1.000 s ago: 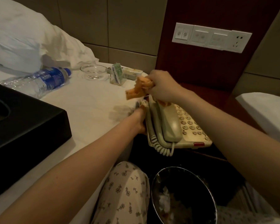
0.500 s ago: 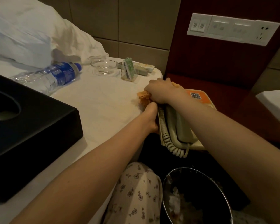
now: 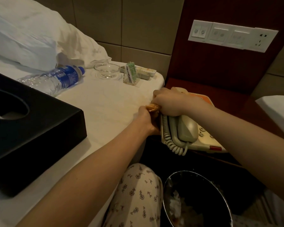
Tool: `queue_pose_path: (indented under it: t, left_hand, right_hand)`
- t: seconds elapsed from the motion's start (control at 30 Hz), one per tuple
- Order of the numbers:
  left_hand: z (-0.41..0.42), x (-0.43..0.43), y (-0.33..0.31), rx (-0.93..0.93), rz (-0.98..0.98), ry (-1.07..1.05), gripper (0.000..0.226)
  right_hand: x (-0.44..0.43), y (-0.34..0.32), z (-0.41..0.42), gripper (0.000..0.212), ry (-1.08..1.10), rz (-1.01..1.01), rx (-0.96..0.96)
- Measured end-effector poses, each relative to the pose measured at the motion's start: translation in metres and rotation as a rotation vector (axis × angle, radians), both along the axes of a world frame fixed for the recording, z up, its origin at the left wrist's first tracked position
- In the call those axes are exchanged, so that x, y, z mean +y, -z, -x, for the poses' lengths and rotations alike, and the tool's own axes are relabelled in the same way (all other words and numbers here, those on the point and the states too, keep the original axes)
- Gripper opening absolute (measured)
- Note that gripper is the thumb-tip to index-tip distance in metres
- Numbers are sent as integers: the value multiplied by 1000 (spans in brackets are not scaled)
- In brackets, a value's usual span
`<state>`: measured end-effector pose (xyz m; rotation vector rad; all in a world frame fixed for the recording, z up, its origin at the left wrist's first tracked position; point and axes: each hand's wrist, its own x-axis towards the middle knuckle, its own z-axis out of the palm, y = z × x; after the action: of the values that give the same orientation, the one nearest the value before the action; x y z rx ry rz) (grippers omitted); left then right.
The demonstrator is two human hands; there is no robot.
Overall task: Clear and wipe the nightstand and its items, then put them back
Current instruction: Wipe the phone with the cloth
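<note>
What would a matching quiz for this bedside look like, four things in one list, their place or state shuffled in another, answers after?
Things
1. bottle
2. tissue box
3. handset
4. bin

Places or states
a. resting on the phone
b. black, near left on the sheet
c. lying on its side by the pillow
d. low down beside the knee

Pairs: 1-c, 2-b, 3-a, 4-d

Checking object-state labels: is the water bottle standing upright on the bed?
No, the water bottle lies on its side on the white sheet, cap pointing toward the glass dish.
</note>
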<state>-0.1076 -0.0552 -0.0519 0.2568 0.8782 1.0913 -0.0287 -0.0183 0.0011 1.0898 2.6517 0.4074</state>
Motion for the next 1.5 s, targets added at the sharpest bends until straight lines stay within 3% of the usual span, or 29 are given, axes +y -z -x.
queue_pose_path:
  t: [0.2, 0.5, 0.63, 0.73, 0.83, 0.97, 1.23, 1.37, 1.5]
  left_hand:
    - [5, 4, 1, 107, 35, 35, 67]
    - [0, 0, -6, 160, 24, 48, 56]
    - [-6, 1, -3, 315, -115, 21, 48]
    - [-7, 2, -3, 322, -41, 65, 49]
    - [-14, 2, -5, 443, -51, 125, 41]
    - [-17, 7, 2, 479, -101, 147, 47]
    - [-23, 14, 11, 484, -199, 165, 44]
    - [-17, 17, 9, 456, -123, 124, 46]
    - [-19, 21, 13, 474, -106, 157, 52]
  right_hand:
    - [-18, 0, -8, 12, -56, 89, 19]
    - [-44, 3, -32, 14, -101, 134, 199]
    - [-52, 2, -42, 17, -95, 156, 265]
    - [-58, 3, -51, 20, -87, 196, 329]
    - [-63, 8, -61, 36, -102, 169, 277]
    - [-62, 15, -71, 30, -121, 181, 404]
    - [-1, 29, -69, 35, 78, 44, 819]
    - [28, 29, -61, 28, 284, 49, 979]
    - [41, 26, -64, 34, 439, -35, 884]
